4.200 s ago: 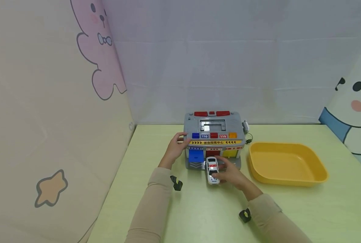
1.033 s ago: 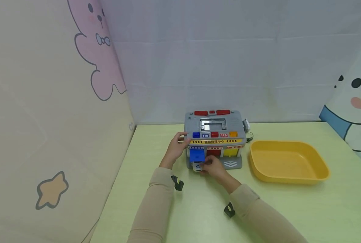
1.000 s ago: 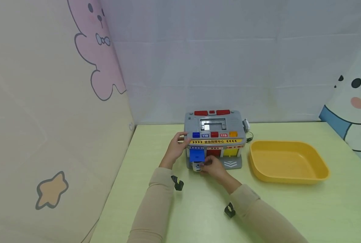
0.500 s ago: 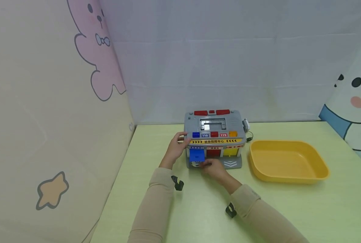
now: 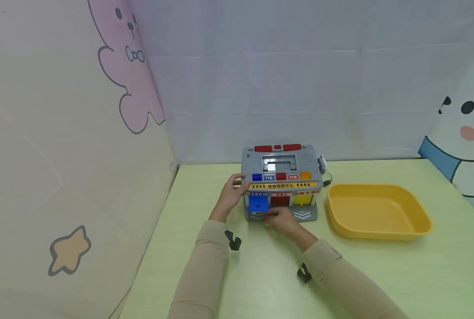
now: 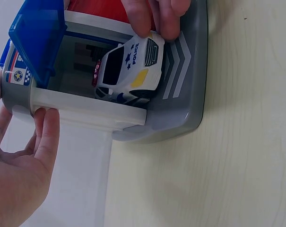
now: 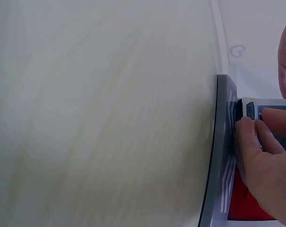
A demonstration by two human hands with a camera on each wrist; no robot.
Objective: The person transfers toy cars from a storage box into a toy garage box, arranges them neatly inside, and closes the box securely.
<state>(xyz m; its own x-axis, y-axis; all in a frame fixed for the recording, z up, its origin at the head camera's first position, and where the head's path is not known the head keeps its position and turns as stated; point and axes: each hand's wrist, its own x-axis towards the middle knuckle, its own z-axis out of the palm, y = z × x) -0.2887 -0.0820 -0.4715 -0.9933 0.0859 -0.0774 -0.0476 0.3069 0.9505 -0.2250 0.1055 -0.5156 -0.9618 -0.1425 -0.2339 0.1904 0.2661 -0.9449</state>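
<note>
right fingers pinch police car front, half inside blue bay | left hand flat on garage side, 9 o'clock | yellow tray 3 o'clock, nothing visible inside

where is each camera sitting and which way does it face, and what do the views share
Head: looks forward and down at toy garage and yellow tray; both sleeves show.
Left wrist: beside the garage's side, facing police car in the blue bay; left hand shows.
Right wrist: low over the table, facing the garage front; right hand shows.
Both wrist views share the car.
</note>
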